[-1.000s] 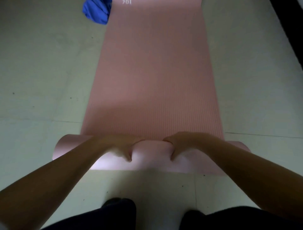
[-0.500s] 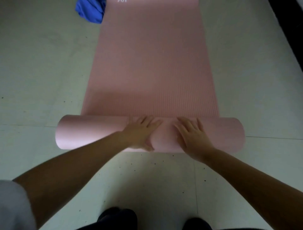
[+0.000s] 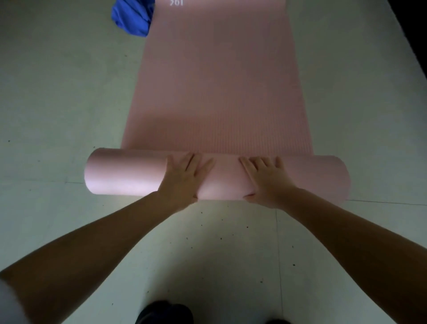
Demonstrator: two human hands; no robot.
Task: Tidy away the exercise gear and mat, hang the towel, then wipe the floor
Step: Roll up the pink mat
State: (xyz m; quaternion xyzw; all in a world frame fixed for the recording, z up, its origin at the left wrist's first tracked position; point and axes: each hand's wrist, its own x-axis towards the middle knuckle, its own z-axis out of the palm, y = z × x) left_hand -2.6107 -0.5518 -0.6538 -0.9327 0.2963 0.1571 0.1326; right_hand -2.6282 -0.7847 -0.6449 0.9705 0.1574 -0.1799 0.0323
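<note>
The left hand (image 3: 184,178) is lying flat on top of the rolled part (image 3: 129,173) of the pink mat (image 3: 219,92), its fingers (image 3: 196,162) stretched forward and only slightly spread, its thumb tucking down at the near side of the roll; the right hand (image 3: 265,180) is lying beside it in the same way, fingers (image 3: 256,164) reaching straight over the crest, thumb pressing at the near lower edge; neither hand is closing round the roll, both are pressing on it with open palms, a short stretch of bare roll showing between them; both bare forearms are reaching out from the bottom corners of the view.

The roll is lying crosswise on the pale floor (image 3: 57,104), its ends sticking out past both sides of the flat part; the unrolled part is stretching away from the roll to the top edge of the view, lying flat, with small white print (image 3: 176,2) showing at the far end, too small to read; a crumpled blue towel (image 3: 131,17) is lying on the floor just beside the mat's far left edge, touching or nearly touching it; the floor is showing tile seams and scattered dark specks near the person; dark-clothed legs (image 3: 164,312) are showing at the bottom edge; a dark strip (image 3: 413,30) is running along the far right corner.
</note>
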